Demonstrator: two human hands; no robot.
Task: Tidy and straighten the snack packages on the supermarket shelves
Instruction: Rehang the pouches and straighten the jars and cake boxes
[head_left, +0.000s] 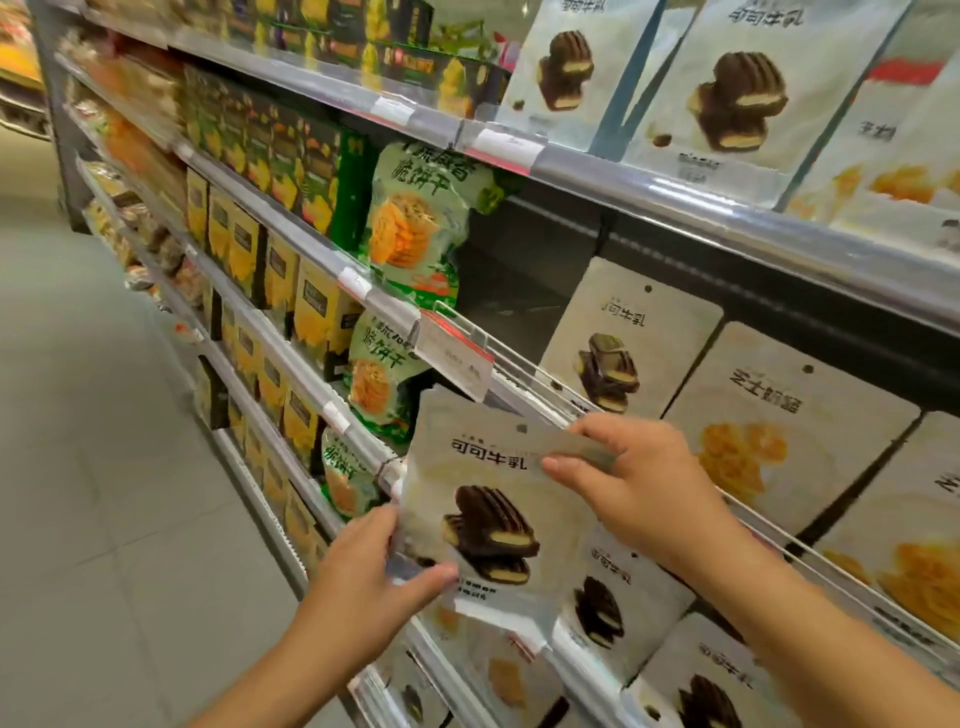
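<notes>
**Cocoa biscuit pouch held before the shelf edge**

The left hand (363, 566) pinches the pouch (488, 499) at its lower left corner, fingers clamped on it. The right hand (634, 478) grips its top right edge, in front of the shelf rail (519, 374).

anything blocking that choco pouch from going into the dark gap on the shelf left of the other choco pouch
Both hands, left hand and right hand, hold the cocoa pouch in front of the shelf. The wire front rail and hanging price tag lie between it and the gap.
</notes>
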